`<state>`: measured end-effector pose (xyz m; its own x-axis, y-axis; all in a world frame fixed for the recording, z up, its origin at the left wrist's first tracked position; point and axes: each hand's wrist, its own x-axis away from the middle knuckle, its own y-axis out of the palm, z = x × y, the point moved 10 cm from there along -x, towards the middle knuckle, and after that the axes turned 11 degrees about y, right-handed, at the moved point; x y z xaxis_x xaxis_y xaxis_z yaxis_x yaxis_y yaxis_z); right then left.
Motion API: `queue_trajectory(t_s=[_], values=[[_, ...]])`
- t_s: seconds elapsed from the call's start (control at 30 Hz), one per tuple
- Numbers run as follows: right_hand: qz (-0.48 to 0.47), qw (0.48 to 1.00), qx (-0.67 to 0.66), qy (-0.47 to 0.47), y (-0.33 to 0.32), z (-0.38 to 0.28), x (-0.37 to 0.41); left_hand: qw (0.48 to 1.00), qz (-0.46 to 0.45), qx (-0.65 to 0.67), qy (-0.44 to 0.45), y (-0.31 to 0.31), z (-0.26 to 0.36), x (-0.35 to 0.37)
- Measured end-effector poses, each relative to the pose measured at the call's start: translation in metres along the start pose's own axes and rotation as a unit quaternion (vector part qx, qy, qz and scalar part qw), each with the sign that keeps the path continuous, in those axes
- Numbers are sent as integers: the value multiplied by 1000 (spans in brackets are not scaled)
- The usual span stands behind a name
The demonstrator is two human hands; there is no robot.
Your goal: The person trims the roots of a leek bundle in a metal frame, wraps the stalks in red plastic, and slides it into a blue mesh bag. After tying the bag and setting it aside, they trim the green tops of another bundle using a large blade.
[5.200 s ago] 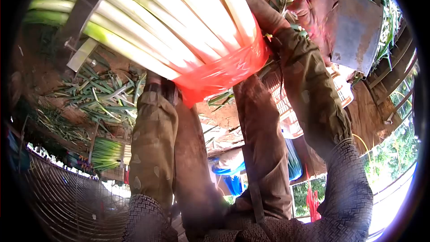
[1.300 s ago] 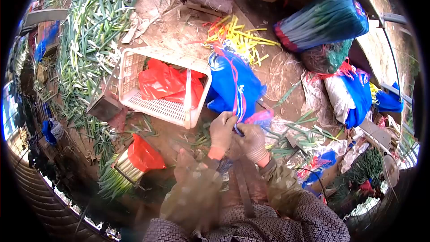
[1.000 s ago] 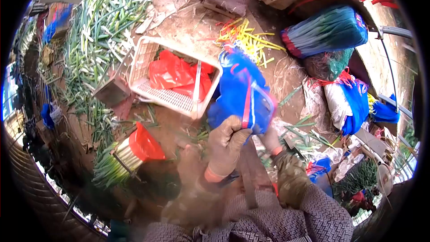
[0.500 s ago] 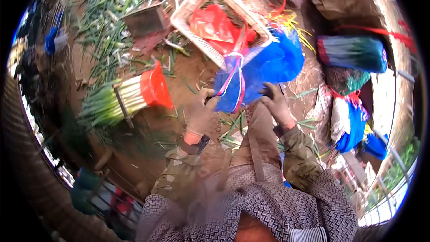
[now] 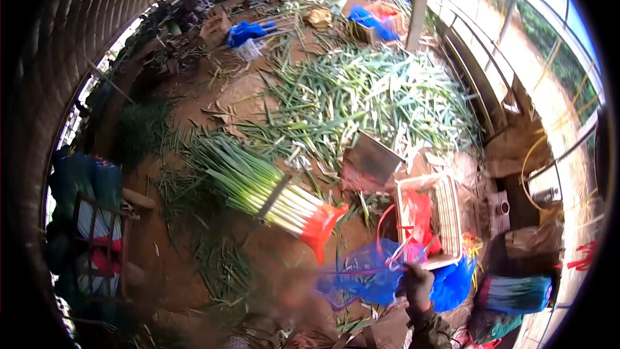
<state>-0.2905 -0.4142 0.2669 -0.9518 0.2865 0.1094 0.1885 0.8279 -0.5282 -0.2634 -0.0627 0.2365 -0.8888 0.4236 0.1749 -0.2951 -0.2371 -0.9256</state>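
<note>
My right hand (image 5: 418, 285), gloved, grips a thin blue plastic bag (image 5: 365, 274) with red-striped handles and holds it up low in the view. My left hand (image 5: 292, 292) is only a brown blur by the bag's left edge; its grip is unclear. Just beyond the bag, a bundle of green onions (image 5: 255, 184) lies on the dirt floor, with a metal band around it and a red bag (image 5: 321, 226) over its white root end. A white plastic basket (image 5: 445, 220) holding red bags stands right of the bundle.
A broad cleaver (image 5: 371, 163) lies by the basket. Loose green onion leaves (image 5: 361, 97) cover the ground beyond. A wrapped onion bundle (image 5: 516, 294) lies at lower right. Blue bags (image 5: 248, 31) and boxes sit far back, and a metal rack (image 5: 97, 245) stands left.
The camera has swung round sharply, so the onion bundle and basket sit mid-frame. The blue bag is still in my right hand; my left hand has blurred with motion.
</note>
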Motion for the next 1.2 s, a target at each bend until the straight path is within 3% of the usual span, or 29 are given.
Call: queue_trajectory(t_s=[0.07, 0.1, 0.13, 0.17, 0.2, 0.27, 0.33, 0.37, 0.4, 0.47, 0.57, 0.6, 0.67, 0.7, 0.77, 0.8, 0.87, 0.9, 1.0, 1.1, 1.2], values=[[11, 979, 155, -128, 3, -85, 26, 976, 94, 37, -193, -52, -82, 32], [22, 980, 172, -95, 12, -90, 33, 952, 161, 49, -255, -55, -127, 52], [34, 979, 190, -64, 18, -82, 43, 914, 240, 152, -290, -77, -139, 62], [62, 992, 109, 5, 25, -52, 50, 859, 313, 252, -318, -105, -146, 68], [32, 990, 107, 84, 41, -10, 58, 846, 335, 266, -319, -119, -150, 74], [-26, 964, 258, 64, 86, 29, 71, 831, 357, 316, -287, -141, -150, 79], [-99, 959, 178, 199, 119, 76, 79, 823, 353, 381, -228, -148, -131, 77], [-132, 945, 135, 267, 132, 96, 84, 878, 368, 236, -197, -121, -147, 82], [-87, 958, 184, 200, 130, 76, 79, 897, 324, 211, -216, -111, -143, 87], [13, 959, 273, 68, 120, -36, 66, 928, 233, 160, -244, -100, -125, 84], [-138, 962, 232, -46, 145, -158, 49, 965, 177, 144, -129, -104, -74, 70], [-75, 953, 198, -215, 146, -201, 63, 970, 173, 141, -96, -109, -59, 64], [-160, 930, 202, -262, 187, -215, 75, 977, 165, 133, -34, -123, -31, 57], [-201, 919, 241, -240, 213, -183, 74, 981, 121, 143, -45, -128, -22, 55], [-279, 887, 314, -193, 262, -109, 79, 978, 149, 133, -59, -124, -31, 57], [-236, 901, 319, -175, 253, -105, 68, 976, 165, 128, -68, -125, -37, 58], [-150, 924, 324, -134, 230, -94, 53, 980, 104, 135, -103, -142, -50, 66], [-168, 916, 353, -90, 229, -73, 50, 981, 70, 137, -120, -145, -54, 70], [-87, 912, 343, -206, 190, -131, 52, 990, 39, 100, -96, -113, -61, 67], [50, 927, 292, -229, 156, -151, 42, 985, 84, 149, 9, -118, -34, 58], [30, 973, 216, -74, 149, -80, 11, 994, 86, 69, -23, -109, -36, 60]])
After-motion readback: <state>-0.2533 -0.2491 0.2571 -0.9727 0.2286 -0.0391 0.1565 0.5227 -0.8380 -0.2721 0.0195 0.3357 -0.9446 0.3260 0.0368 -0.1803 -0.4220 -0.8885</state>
